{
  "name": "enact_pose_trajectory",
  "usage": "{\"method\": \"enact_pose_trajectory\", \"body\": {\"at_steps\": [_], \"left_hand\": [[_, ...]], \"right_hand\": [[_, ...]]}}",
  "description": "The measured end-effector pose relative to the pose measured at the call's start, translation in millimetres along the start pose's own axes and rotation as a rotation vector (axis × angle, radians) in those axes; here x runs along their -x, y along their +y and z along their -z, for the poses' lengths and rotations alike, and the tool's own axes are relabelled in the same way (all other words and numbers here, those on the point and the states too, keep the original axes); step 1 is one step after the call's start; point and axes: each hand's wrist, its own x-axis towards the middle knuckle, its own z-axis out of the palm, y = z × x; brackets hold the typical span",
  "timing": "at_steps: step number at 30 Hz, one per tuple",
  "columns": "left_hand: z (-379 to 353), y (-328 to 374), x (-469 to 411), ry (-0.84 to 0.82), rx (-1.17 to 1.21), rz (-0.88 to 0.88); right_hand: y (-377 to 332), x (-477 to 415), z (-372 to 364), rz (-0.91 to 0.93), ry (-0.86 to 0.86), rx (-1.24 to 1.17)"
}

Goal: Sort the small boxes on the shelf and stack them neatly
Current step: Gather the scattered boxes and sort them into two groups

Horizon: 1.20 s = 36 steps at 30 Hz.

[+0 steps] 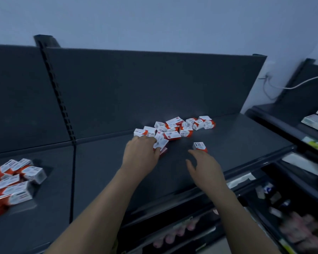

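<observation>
Several small white-and-red boxes lie in a loose pile point(174, 128) at the back of the dark shelf point(228, 143). My left hand point(140, 154) reaches into the pile's left end, and its fingers and thumb grip a tilted box point(161, 143). One single box point(200, 146) stands apart on the right. My right hand point(206, 167) hovers just in front of that box with fingers spread, holding nothing. A second heap of the same boxes point(13, 182) lies on the neighbouring shelf section at the far left.
A dark back panel point(154, 88) rises behind the shelf, with a slotted upright point(62, 99) between the sections. Lower shelves at the bottom right hold blurred packets point(301, 230). Another shelf at the right carries flat packs point(316, 120). A white cable point(301, 84) hangs by the wall.
</observation>
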Motion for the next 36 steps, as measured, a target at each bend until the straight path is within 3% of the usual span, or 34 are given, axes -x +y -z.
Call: {"method": "enact_pose_trajectory", "body": {"at_steps": [7,13,23,36], "left_hand": [[-42.6,18.9,-67.3,-0.061,0.015,-0.019],[-77.2,22.6,-114.8,-0.176,0.011,0.019],[-95.0,23.8,-146.1,-0.335,0.140,0.134],[-58.9,15.7,-135.3,-0.022,0.381,0.440]], "right_hand": [[46.0,-46.6,-1.4,-0.084,0.045,-0.033],[71.0,-94.7,-6.7,-0.149,-0.030,-0.026],[84.4,-160.8,-18.3,-0.059,-0.016,-0.129],[77.1,-256.6,-54.9,0.178,-0.272,-0.145]]}}
